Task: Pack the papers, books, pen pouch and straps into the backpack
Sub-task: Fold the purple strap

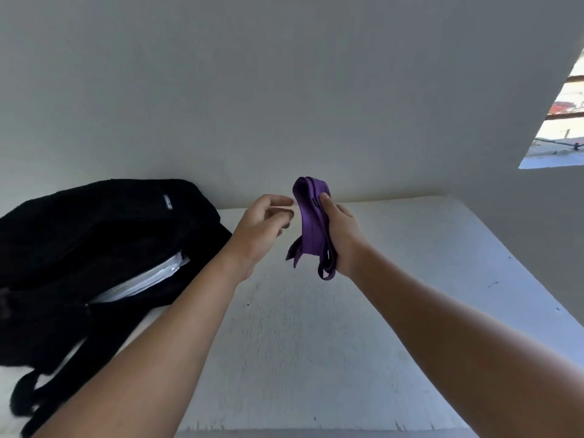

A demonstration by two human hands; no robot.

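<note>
Purple straps (pixel 311 222), folded into a bundle of several layers, stand almost upright in the air above the white table (pixel 395 263), gripped by the right hand (pixel 343 238): its thumb lies along the near face of the bundle near the top, and the rest of the hand wraps the bundle's right side, so the other fingers are hidden behind the fabric. The folded top rises above the thumb, and loose loops and ends hang out below the heel of that hand. Just to the left, the left hand (pixel 264 230) hovers with its fingers loosely bent and spread toward the bundle, holding nothing; its fingertips (pixel 286 201) come very close to the strap's left edge, but contact cannot be made out. Both bare forearms reach in from the bottom of the view and converge on the bundle. Farther left, well apart from the hands, a black backpack (pixel 104 235) lies on its side on the table against the pale wall (pixel 284 90), its opening gaping toward the viewer with white papers (pixel 148 279) showing inside; its dark shoulder straps trail across the table toward the lower left corner. At the upper right a window opening (pixel 559 121) cuts into the wall, bright with daylight. Nothing lies between the strap bundle and the backpack.
</note>
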